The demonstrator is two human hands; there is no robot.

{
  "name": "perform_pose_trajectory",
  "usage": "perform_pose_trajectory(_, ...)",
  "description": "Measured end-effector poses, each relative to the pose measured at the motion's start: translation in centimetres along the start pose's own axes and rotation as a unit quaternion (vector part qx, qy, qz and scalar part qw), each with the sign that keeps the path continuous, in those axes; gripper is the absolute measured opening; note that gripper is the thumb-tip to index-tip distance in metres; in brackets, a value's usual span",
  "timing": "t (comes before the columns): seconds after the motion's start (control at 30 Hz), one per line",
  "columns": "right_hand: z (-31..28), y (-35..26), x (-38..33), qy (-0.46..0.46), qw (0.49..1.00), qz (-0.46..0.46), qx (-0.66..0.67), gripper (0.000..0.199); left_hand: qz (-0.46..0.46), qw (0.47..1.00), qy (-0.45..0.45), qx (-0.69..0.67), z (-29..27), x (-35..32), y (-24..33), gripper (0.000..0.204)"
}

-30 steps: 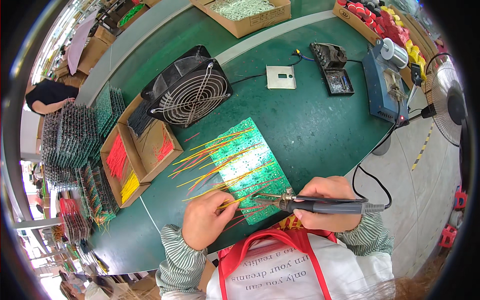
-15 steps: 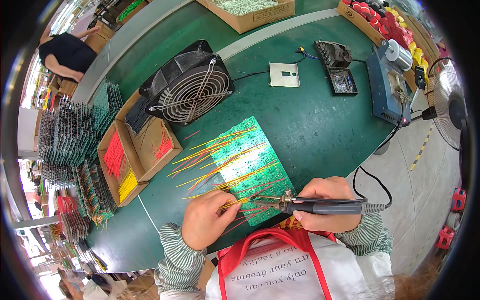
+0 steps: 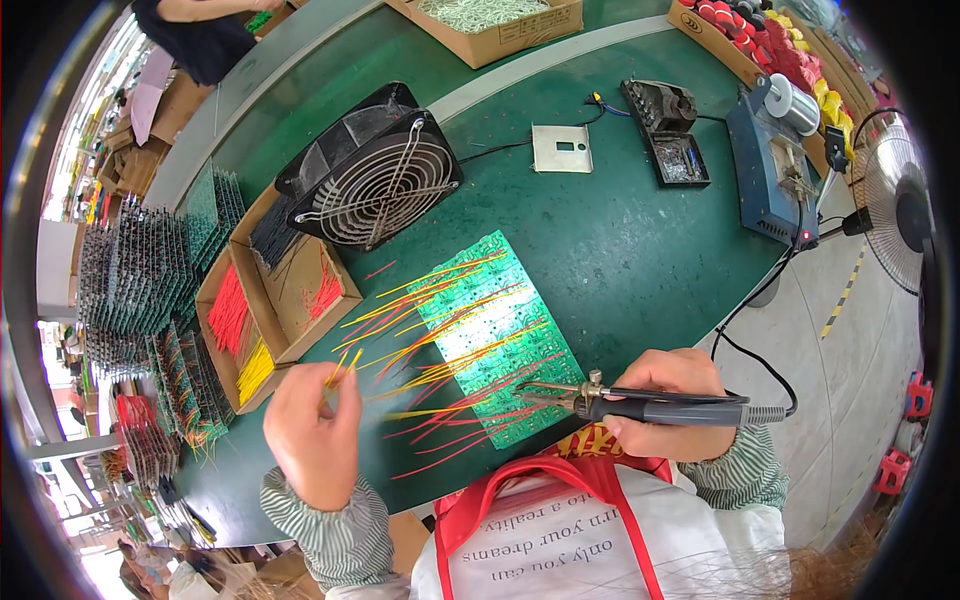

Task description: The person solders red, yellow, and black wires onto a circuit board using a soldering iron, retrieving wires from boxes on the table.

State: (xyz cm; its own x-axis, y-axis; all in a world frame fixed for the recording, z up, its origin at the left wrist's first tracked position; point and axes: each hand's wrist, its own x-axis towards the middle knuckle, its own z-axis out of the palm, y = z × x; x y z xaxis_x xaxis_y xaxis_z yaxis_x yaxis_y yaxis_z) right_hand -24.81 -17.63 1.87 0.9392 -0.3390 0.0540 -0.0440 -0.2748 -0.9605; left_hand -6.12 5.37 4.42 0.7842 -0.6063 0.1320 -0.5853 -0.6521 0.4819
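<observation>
A green circuit board (image 3: 500, 320) lies on the green table, with several yellow and red wires (image 3: 420, 310) sticking out of it toward the left. My right hand (image 3: 672, 400) grips a black-handled soldering iron (image 3: 640, 407) lying level, its tip (image 3: 522, 388) over the board's near edge. My left hand (image 3: 312, 430) is raised left of the board and pinches a few short yellow wires (image 3: 338, 368).
A cardboard tray (image 3: 275, 310) of red and yellow wires sits at left, behind it a black fan (image 3: 375, 180). Stacked circuit boards (image 3: 140, 280) fill the far left. A blue soldering station (image 3: 775, 165) and a metal plate (image 3: 561, 148) stand behind. Another person (image 3: 200, 35) is at top left.
My left hand has pulled away from the board to the left, now holding yellow wires. The right hand with the iron has stayed put. The person at the back moved right.
</observation>
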Motion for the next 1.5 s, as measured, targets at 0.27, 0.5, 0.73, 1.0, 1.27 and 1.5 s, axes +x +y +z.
perform_pose_trajectory(0.27,-0.8,-0.1,-0.3,0.004,1.0,-0.016,-0.015,0.016,0.107,0.973,-0.163,-0.125,5.1,-0.6,2.1,0.011)
perform_pose_trajectory(0.5,-0.8,0.2,-0.1,-0.01,1.0,0.015,0.002,0.016,0.089,0.969,-0.209,-0.099,5.7,0.0,2.3,0.012)
perform_pose_trajectory(0.73,-1.1,0.2,0.2,-0.009,1.0,-0.011,-0.003,0.016,0.109,0.969,-0.194,-0.107,5.9,0.1,2.0,0.011)
perform_pose_trajectory(1.0,-1.9,0.0,-0.4,0.019,0.999,-0.035,-0.017,0.016,0.164,0.986,-0.007,0.026,3.4,1.3,1.1,0.008)
perform_pose_trajectory(1.27,-2.4,0.2,-1.0,0.04,0.999,-0.026,-0.015,0.016,0.158,0.972,-0.158,-0.066,6.6,0.5,4.0,0.011)
perform_pose_trajectory(1.5,-2.6,0.8,-0.9,0.028,0.999,-0.013,-0.043,0.018,0.149,0.969,-0.179,-0.082,7.2,0.9,3.9,0.01)
